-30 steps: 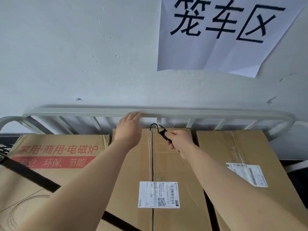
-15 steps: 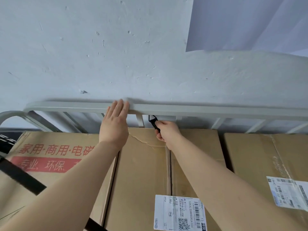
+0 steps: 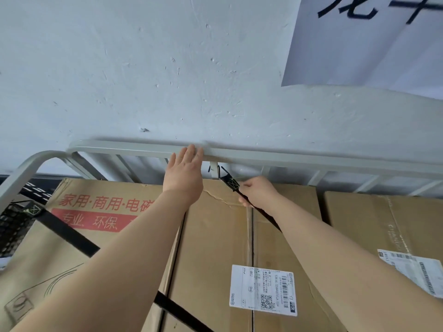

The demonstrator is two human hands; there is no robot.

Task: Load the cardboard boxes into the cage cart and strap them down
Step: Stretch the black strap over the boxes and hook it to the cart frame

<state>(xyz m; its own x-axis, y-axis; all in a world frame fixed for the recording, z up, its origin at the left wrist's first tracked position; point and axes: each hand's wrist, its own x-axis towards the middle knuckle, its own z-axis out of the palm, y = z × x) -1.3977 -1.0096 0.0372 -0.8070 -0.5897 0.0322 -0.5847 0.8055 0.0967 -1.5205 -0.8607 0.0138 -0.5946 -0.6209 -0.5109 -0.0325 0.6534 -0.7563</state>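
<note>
Strap [image 3: 232,184], pinched in right hand [image 3: 257,191], hooks onto the cart rail [image 3: 287,161] mid-frame; flat-open left hand [image 3: 185,174] braces; tensioning likely follows.

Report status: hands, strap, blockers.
Left hand flat on cart rail. Right hand grips black strap, hook at a rail bar. No blockers.
</note>
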